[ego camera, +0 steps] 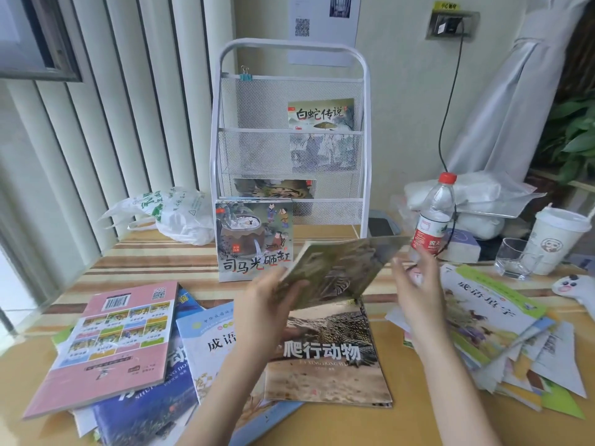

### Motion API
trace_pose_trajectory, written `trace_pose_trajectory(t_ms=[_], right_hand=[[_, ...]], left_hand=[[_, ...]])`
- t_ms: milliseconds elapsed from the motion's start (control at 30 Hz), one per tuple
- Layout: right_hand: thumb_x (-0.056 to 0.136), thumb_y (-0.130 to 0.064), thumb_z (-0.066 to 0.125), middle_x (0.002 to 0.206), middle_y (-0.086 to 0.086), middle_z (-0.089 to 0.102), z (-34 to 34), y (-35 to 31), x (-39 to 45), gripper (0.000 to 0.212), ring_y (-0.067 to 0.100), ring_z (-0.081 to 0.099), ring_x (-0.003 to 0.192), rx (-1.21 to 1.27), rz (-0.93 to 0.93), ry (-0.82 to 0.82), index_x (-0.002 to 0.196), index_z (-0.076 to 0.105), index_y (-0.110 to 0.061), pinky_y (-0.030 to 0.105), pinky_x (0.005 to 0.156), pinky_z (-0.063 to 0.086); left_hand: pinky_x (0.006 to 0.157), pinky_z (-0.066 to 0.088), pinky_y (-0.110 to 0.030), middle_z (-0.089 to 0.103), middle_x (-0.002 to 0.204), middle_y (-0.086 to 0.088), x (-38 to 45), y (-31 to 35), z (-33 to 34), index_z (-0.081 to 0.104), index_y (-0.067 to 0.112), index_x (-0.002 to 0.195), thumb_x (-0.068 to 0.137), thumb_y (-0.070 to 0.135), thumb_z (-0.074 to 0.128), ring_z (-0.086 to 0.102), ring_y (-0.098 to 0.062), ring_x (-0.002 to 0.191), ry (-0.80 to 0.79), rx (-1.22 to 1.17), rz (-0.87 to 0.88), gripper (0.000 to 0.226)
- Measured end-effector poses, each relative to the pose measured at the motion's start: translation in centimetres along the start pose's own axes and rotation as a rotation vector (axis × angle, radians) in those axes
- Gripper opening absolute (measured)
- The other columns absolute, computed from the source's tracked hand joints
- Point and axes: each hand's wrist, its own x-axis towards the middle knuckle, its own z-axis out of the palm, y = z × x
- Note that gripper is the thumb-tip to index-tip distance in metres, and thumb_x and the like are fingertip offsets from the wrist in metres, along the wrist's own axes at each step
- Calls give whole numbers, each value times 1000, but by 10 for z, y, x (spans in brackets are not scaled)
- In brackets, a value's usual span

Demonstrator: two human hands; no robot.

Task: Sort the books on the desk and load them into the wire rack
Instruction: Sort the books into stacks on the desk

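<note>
My left hand (267,304) pinches a thin book (338,272) by one edge, in front of the wire rack (289,136); my right hand (415,284) hovers beside it, fingers loose. Held so lopsidedly, I judge it could sag and slip.

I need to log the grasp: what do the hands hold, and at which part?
The left hand grips a thin book at its lower left corner. The right hand is open and holds nothing.

Wire rack (289,136): white painted metal mesh, matt. Reptile book (328,349): glossy paper cover. Bottle (433,217): clear plastic; tumbler (515,259): clear glass.
</note>
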Motion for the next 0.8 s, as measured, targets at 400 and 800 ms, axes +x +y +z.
trace_pose_trajectory(t_ms=[400, 800], right_hand=[[89, -39, 54, 125, 18, 55, 29, 17, 1, 54, 22, 59, 110, 358, 197, 344, 129, 45, -3, 35, 88, 51], [89, -14, 58, 144, 3, 44, 39, 51, 17, 52, 22, 52, 119, -574, 154, -500, 139, 42, -14, 31, 91, 43]], left_hand=[[37, 33, -13, 64, 64, 14, -17, 54, -3, 60, 25, 49, 24, 11, 86, 57, -10, 51, -593, 524, 480, 38], [47, 24, -29, 64, 96, -16, -33, 34, 21, 65, 3, 94, 82, 2, 49, 60, -33, 90, -967, 741, 265, 20]])
